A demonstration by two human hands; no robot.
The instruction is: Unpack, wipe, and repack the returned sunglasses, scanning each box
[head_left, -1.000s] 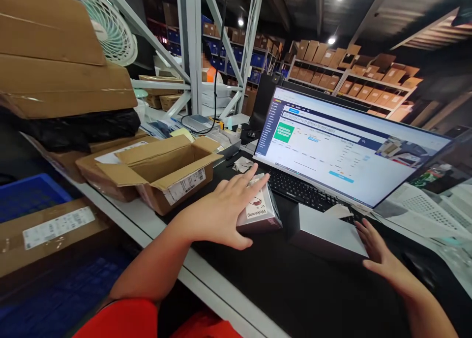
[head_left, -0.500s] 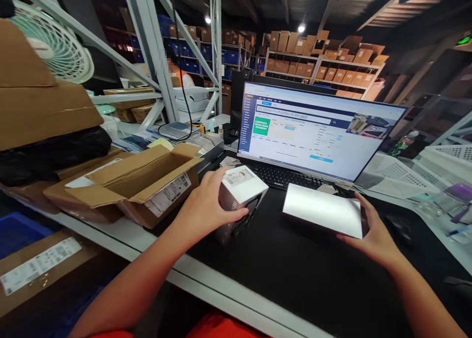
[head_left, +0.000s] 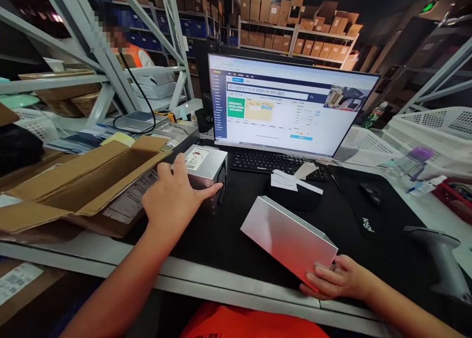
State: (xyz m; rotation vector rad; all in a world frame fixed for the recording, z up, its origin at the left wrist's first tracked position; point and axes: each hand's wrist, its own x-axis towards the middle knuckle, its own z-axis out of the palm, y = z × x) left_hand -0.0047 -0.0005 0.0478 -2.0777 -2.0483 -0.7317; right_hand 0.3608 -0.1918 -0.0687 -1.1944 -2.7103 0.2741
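Observation:
A small silver box [head_left: 211,162] with a printed label on top stands upright on the black desk mat [head_left: 236,252]. My left hand [head_left: 173,195] is around its near left side, thumb stretched across the front and fingers at the label edge. To the right, a plain silver box [head_left: 287,239] is tilted above the mat near the desk's front edge. My right hand [head_left: 332,279] grips its lower right end, fingers over the broad face. The far side of this box is hidden.
An open cardboard box [head_left: 92,180] lies left of the labelled box. Behind are a monitor [head_left: 280,116], keyboard [head_left: 258,161] and paper scraps [head_left: 291,180]. A mouse [head_left: 369,194] and handheld scanner [head_left: 442,259] lie right. A person in an orange vest [head_left: 134,55] is beyond the frame.
The plain box has come nearer and tilted, its broad face now toward me. The labelled box has turned slightly and now stands upright on the mat. My view has shifted right and down.

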